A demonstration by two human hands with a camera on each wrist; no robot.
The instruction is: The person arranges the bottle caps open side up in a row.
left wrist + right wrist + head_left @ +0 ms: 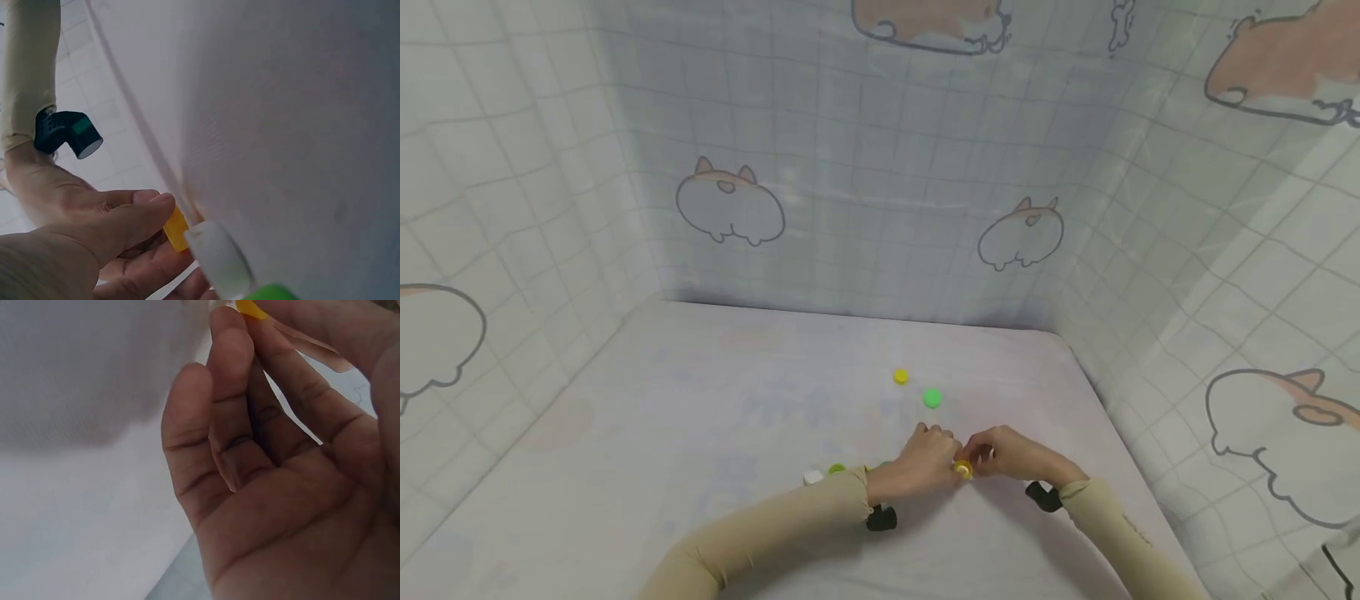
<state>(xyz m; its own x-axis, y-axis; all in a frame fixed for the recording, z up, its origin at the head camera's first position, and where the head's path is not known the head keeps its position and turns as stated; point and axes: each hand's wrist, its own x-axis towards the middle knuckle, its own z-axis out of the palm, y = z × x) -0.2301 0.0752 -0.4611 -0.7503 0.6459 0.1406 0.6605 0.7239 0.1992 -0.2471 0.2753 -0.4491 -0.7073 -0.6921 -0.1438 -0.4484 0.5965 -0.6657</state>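
Both hands meet over the table around a small yellow cap (176, 230). My left hand (921, 458) has its thumb tip at the cap's edge and its fingers curled below. From the other side my right hand (1011, 454) pinches the yellow cap (251, 307) between thumb and index finger, its other fingers bent loosely. Against the yellow cap stands a white round cap (219, 259), with the edge of a green one (272, 292) beyond it. In the head view the yellow rim (962, 470) shows a pale centre.
Farther back on the white-covered table (737, 400) lie a yellow cap (901, 377) and a bright green cap (932, 398). Beside the left forearm are a white cap (812, 477) and a yellow-green cap (837, 469), partly hidden by the sleeve. Patterned curtains (880, 208) enclose the table.
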